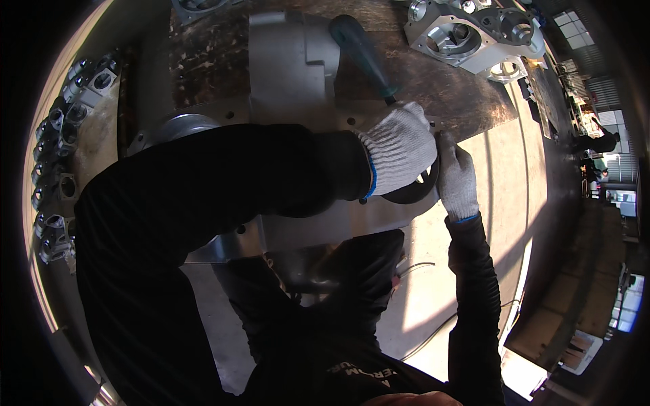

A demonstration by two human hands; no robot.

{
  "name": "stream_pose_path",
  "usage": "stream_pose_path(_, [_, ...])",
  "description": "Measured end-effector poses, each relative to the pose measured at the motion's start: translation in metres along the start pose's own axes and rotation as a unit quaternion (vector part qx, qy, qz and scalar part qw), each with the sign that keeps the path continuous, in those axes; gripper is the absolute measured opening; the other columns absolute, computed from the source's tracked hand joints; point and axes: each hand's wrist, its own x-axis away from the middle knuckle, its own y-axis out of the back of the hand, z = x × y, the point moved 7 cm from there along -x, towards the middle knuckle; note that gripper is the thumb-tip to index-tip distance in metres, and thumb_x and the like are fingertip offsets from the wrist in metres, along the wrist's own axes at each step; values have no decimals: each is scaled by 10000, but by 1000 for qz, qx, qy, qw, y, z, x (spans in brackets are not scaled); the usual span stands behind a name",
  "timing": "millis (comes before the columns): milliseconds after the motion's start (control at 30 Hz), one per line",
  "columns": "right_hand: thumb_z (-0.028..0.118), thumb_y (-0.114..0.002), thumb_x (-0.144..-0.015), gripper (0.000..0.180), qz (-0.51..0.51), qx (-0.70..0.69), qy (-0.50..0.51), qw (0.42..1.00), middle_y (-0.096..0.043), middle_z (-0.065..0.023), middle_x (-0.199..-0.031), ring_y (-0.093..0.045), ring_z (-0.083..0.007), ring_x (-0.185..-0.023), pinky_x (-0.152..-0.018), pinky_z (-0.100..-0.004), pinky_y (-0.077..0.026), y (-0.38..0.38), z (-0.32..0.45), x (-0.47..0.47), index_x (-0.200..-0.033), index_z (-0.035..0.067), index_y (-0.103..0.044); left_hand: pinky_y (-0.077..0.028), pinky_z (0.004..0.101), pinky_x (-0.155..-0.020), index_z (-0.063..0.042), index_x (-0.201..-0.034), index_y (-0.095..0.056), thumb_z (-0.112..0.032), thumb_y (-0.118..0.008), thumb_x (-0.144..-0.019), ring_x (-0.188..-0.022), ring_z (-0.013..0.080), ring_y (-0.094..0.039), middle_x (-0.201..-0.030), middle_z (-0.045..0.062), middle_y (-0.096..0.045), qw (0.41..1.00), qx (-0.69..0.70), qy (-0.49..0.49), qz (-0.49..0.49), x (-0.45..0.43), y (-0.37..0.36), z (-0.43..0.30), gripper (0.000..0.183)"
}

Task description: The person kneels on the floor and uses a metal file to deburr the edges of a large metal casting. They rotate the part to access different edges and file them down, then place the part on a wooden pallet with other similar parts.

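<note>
A large grey metal casting (299, 223) with bolt holes and round openings lies before me on a dark, worn bench top. My left hand (401, 147), in a ribbed knit glove, reaches across to the casting's right end. It is closed around the lower part of a tool with a dark green handle (360, 53); the tool's working end is hidden. At the right edge of the casting, beside a round opening (414, 188), my right hand (457, 177) rests with its gloved fingers against the rim.
Another machined housing (452, 43) stands at the bench's upper right. Several castings (66, 132) sit on the floor at the left. A cable (431, 337) runs over the floor near my right arm. A person (602, 142) is far off at the right.
</note>
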Motion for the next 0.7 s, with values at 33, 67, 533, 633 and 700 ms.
stream_pose_path(33, [382,-497,-1129,510,2,5,-3,1000,-750,-135,-983,-618,-124,-927,-861,-318,-508,0,0,1,-1192,-82,-699,-530,452,-815,-93,-882,-774,-188,-718,-847,-923,280,-685,-833,107,-713,1000,8,11,25,-2,1,1,115])
stream_pose_path(67, [383,-498,-1129,508,4,11,-7,1000,-749,-131,-976,-614,-121,-923,-857,-318,-508,0,2,3,-1189,-80,-700,-534,437,-817,-97,-876,-768,-186,-726,-844,-931,270,-689,-836,92,-717,998,7,-22,54,-3,1,-3,104])
stream_pose_path(533, [395,-464,-1096,480,-21,82,51,995,-717,-305,-1003,-696,-470,-1034,-897,-487,-544,7,26,12,-1194,4,-725,-492,330,-980,-172,-837,-692,-117,-764,-798,-947,154,-636,-858,-46,-662,888,-134,-385,214,19,43,19,99])
stream_pose_path(633, [397,-478,-1092,470,-1,60,53,997,-723,-286,-971,-701,-461,-1014,-888,-496,-547,0,34,15,-1174,11,-732,-474,347,-958,-165,-813,-670,-66,-718,-769,-921,163,-617,-830,-36,-623,909,-54,-343,231,21,48,12,119])
stream_pose_path(700, [398,-476,-1091,470,1,51,13,999,-725,-283,-976,-701,-454,-1016,-893,-494,-550,9,30,18,-1179,15,-734,-464,359,-938,-160,-802,-657,-45,-691,-748,-901,173,-606,-810,-26,-602,917,10,-326,231,11,34,9,131])
